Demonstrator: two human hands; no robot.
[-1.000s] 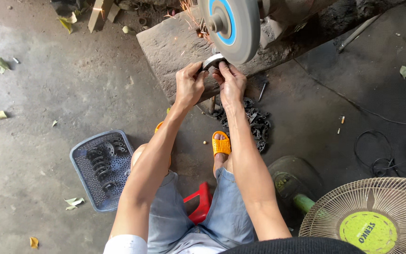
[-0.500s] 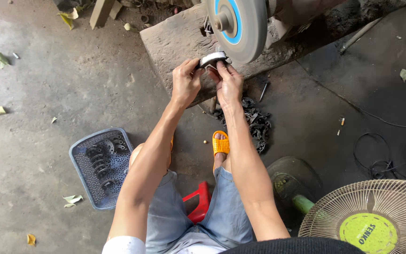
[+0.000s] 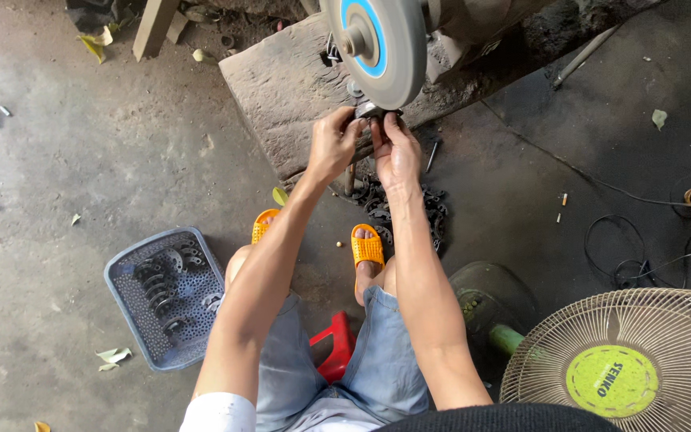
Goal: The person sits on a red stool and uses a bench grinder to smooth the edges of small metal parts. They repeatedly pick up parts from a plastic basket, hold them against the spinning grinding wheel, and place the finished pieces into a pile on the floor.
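Both hands were clamped together on a small dark metal piece (image 3: 371,110), pressed up against the lower edge of the grey grinding wheel (image 3: 377,48). Left hand (image 3: 331,146) gripped its left end, right hand (image 3: 397,150) its right end, fingers curled tight. Below the wheel sat a pile of dark metal parts (image 3: 405,210) on the floor. Far lower left of the wheel, a blue basket (image 3: 125,308) held more parts. Fan (image 3: 625,364) was lower right of the wheel.

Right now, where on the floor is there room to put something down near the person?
Bare concrete lies left of the blue basket, and between the basket and the wooden block. It is crowded under both hands: a metal-parts pile, orange sandals. On the right are cables and a fan.
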